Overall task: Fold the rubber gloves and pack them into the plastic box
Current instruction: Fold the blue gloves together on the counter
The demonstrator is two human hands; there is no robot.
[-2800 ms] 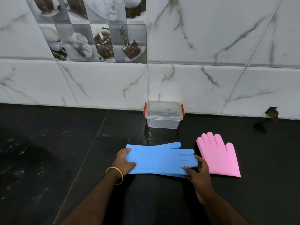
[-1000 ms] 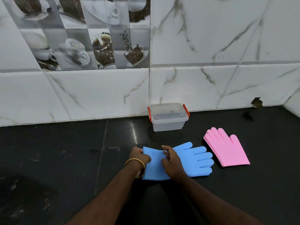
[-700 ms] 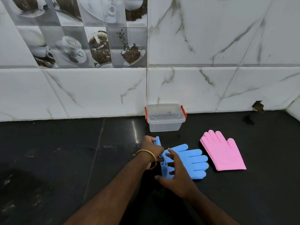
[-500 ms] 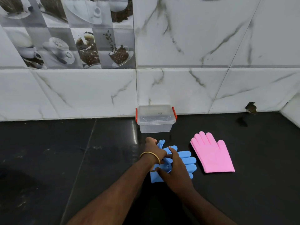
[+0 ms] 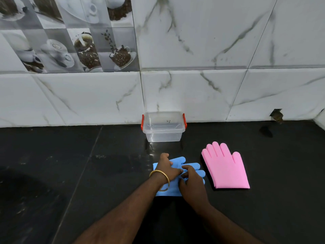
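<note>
- The black polished stone counter (image 5: 52, 173) carries everything; the clear rectangular plastic box with orange side clips (image 5: 163, 127) stands at its back edge against the white marble-patterned wall tiles (image 5: 193, 50), and serves here as the landmark.
- The flat pink rubber gloves (image 5: 226, 167) lie in front of the box and to its right, fingers pointing toward the wall, untouched, likely waiting their turn.
- The blue rubber gloves (image 5: 173, 175) lie directly in front of the box, doubled over, their fingertips poking out rightward.
- The left hand (image 5: 168, 169), wearing a gold bangle (image 5: 161, 179), presses flat on the fold, fingers spread rather than gripping, seemingly to stop springy rubber reopening.
- The right hand (image 5: 190, 182) rests beside it with fingers curled, pinching the blue edge.
</note>
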